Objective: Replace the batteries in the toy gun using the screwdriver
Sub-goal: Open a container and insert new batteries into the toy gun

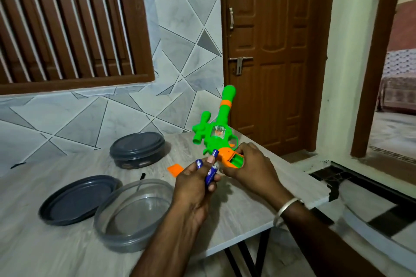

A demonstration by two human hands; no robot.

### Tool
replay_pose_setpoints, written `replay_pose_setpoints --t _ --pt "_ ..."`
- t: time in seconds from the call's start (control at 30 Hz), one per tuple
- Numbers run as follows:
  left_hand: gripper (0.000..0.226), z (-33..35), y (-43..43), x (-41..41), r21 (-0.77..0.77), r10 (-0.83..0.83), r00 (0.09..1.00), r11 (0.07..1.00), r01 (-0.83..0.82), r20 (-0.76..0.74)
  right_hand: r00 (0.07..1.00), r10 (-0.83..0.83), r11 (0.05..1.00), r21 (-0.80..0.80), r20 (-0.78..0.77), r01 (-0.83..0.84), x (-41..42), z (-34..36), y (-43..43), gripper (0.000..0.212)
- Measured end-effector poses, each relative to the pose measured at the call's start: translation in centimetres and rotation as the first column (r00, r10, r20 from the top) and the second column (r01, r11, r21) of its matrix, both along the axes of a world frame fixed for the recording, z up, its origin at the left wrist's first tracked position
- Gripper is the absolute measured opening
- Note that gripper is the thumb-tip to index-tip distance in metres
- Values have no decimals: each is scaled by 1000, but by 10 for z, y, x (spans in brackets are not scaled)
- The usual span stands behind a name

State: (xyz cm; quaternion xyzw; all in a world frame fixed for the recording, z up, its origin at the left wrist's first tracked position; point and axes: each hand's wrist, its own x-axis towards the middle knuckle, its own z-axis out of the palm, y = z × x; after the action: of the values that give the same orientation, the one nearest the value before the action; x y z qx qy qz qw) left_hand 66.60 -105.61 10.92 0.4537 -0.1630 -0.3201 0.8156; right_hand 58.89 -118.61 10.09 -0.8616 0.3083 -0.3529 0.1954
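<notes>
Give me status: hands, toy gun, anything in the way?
Left hand gripping blue batteries. Right hand holding toy gun by orange grip, compartment open. Orange cover off, on table. Nothing blocking.

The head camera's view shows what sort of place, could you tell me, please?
Most likely a room in a home: a panelled wooden door, a marble-patterned tiled wall, a barred window, and a small table holding a lidded food container.

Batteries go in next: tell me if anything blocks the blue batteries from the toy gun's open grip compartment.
Nothing visible does. The left hand holds the blue cylindrical batteries beside the open compartment of the green and orange toy gun; the right hand grips around it, and the flat orange cover lies on the table.
</notes>
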Motion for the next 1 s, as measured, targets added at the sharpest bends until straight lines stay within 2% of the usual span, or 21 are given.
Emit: replay_pose_setpoints --t 0.13,0.23,0.37,0.43,0.47,0.5,0.53,0.6,0.63,0.67,0.7,0.73,0.83,0.93,1.0 --pt "8 9 7 -1 -68 -16 1000 998 17 19 993 -9 994 -107 121 22 4 15 25 44" --pt "7 20 11 1 -160 -14 998 987 22 55 992 -8 981 -193 123 32 3 18 39 45" --pt "8 28 15 4 -224 -13 995 974 36 100 995 32 978 -207 93 -13 0 18 56 46" --pt "11 28 18 7 -238 -8 993 971 36 118 992 82 988 -142 98 -68 -2 19 60 45" --pt "10 27 20 9 -241 -6 991 970 38 132 980 143 989 -42 136 -139 -4 21 60 42" --pt "8 26 21 12 -239 -5 989 970 40 148 955 217 962 123 201 -244 -6 24 59 39" --pt "8 26 22 16 -231 -7 986 972 46 169 916 285 869 327 282 -371 -8 30 58 35" --pt "15 24 27 20 -212 -32 976 974 79 217 828 367 516 648 424 -560 -14 38 56 30" --pt "21 23 29 21 -211 -55 969 972 108 240 792 404 342 727 458 -595 -18 42 55 29" --pt "25 23 31 21 -208 -83 963 968 139 258 759 447 215 768 473 -604 -20 44 54 30" --pt "28 22 32 21 -198 -111 956 966 169 273 734 479 139 784 482 -605 -21 44 52 30" --pt "31 23 33 21 -183 -133 948 965 191 289 719 490 110 783 493 -612 -20 44 52 29" --pt "25 26 31 24 -148 -124 930 972 185 345 706 440 116 745 555 -657 -12 37 54 23" --pt "10 27 27 32 -81 -18 895 995 60 445 705 329 84 724 628 -685 -3 31 59 28" --pt "7 23 24 38 -30 50 852 999 -40 522 702 252 71 711 666 -700 3 27 59 31"
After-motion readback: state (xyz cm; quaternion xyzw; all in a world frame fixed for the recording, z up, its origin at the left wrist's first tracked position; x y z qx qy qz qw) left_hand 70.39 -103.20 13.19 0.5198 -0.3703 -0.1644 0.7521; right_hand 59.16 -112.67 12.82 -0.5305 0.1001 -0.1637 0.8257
